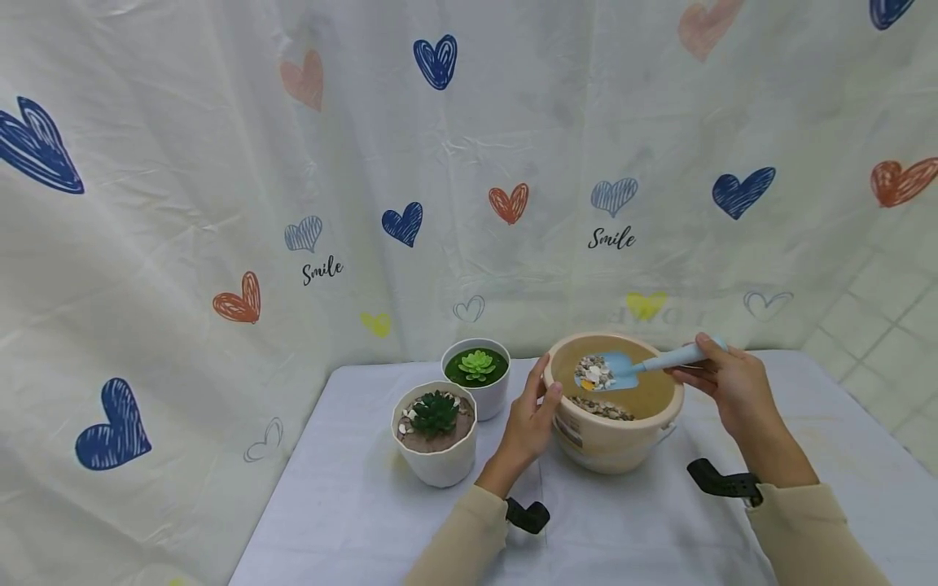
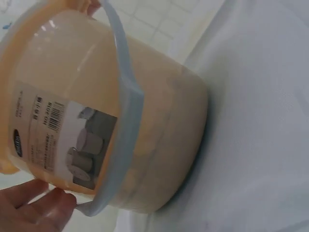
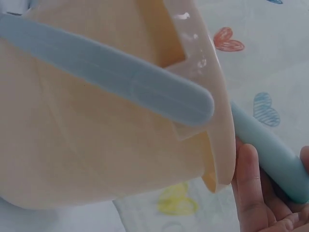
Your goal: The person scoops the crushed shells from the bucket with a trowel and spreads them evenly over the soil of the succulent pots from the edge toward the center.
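A beige plastic bucket (image 1: 611, 448) stands on the table, with mixed pebbles (image 1: 601, 408) at its bottom. My left hand (image 1: 526, 427) grips the bucket's left rim; its fingertips show beside the bucket's label (image 2: 63, 137) in the left wrist view. With my right hand (image 1: 736, 391) I hold a light blue toy shovel (image 1: 677, 356) by its handle. The shovel's blade is over the bucket's opening and carries a heap of small stones (image 1: 593, 372). In the right wrist view the fingers lie around the shovel handle (image 3: 277, 152), next to the bucket's rim; the blade is hidden there.
Left of the bucket are two white pots: a front one (image 1: 437, 468) with a dark green succulent (image 1: 436, 413), and a rear one (image 1: 489, 399) with a light green succulent (image 1: 477, 365). A white cloth covers the table (image 1: 344, 496). Behind hangs a heart-print curtain (image 1: 542, 106).
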{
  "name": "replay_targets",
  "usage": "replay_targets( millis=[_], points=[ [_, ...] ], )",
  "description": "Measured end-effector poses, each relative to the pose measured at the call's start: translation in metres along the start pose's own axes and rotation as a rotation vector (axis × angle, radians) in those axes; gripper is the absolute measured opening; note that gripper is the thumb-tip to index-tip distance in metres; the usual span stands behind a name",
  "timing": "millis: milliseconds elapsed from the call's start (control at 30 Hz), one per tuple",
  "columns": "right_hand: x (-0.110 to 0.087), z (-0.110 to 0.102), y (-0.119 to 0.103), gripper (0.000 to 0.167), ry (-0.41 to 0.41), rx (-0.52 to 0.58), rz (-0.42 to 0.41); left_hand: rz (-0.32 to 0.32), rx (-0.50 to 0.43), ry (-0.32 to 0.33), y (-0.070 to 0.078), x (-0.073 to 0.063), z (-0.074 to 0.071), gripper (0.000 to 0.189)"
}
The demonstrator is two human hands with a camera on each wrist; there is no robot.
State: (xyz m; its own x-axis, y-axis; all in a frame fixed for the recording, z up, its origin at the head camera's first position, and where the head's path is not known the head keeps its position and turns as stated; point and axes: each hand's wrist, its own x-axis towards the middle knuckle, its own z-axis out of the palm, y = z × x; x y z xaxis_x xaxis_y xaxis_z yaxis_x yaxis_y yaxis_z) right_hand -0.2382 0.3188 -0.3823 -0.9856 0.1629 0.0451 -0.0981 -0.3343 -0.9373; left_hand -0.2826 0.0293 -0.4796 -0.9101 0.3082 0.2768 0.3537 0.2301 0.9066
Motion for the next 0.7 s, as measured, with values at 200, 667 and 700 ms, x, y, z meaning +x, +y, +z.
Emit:
replay_targets(
  millis=[200,667,700],
  points=[
    [0.0,0.009,-0.003,0.024,-0.005,0.023,-0.041,-0.049,0.091,-0.062,0.019,-0.012,-0.018,0.063],
    [0.002,0.04,-0.006,0.022,-0.041,0.041,-0.082,0.144,0.345,-0.162,0.066,-0.063,-0.092,0.048],
    [0.002,0.042,-0.006,0.022,-0.039,0.038,-0.079,0.162,0.33,-0.135,0.068,-0.064,-0.098,0.045]
  ],
)
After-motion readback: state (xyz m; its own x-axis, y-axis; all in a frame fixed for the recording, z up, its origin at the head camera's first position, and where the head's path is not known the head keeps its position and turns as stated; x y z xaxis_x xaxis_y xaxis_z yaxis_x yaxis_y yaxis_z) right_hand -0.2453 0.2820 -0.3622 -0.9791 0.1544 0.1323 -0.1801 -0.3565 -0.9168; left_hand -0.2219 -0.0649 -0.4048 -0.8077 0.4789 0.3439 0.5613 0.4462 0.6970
